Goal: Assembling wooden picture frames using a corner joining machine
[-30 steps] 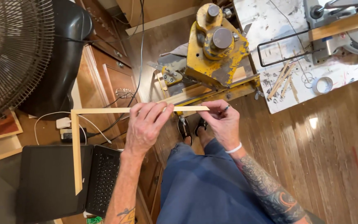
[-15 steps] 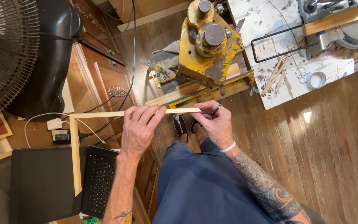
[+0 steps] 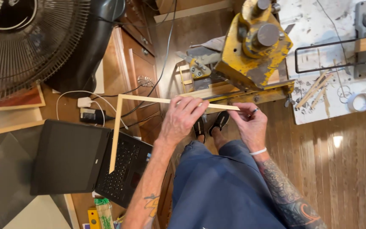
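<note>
- Above the lap, an L-shaped wood frame (image 3: pixel 149 100) is held level in both hands, its long strip running across the view and its short leg hanging down over the laptop (image 3: pixel 85 163).
- The left hand (image 3: pixel 182 118) is closed on the long strip near its middle, fingers draped over the top edge; this grip seems to carry the weight and keep the joined corner from twisting.
- The right hand (image 3: pixel 247 121) is pinched on the strip's free end, thumb and fingertips together on the wood, apparently to steady or sight along it.
- The strip's free end lies just in front of the yellow machine (image 3: pixel 255 46), close to its base rail, though whether the two touch cannot be told.
- The laptop is open on the bench (image 3: pixel 64 106) at the left, beside a white charger (image 3: pixel 84 102) and cables; a fan (image 3: pixel 26 42) stands above it.
- No open container is seen; a tape roll (image 3: pixel 359 101) and loose wood sticks (image 3: pixel 316 88) lie on a paint-spattered sheet (image 3: pixel 318 25) at the right.
</note>
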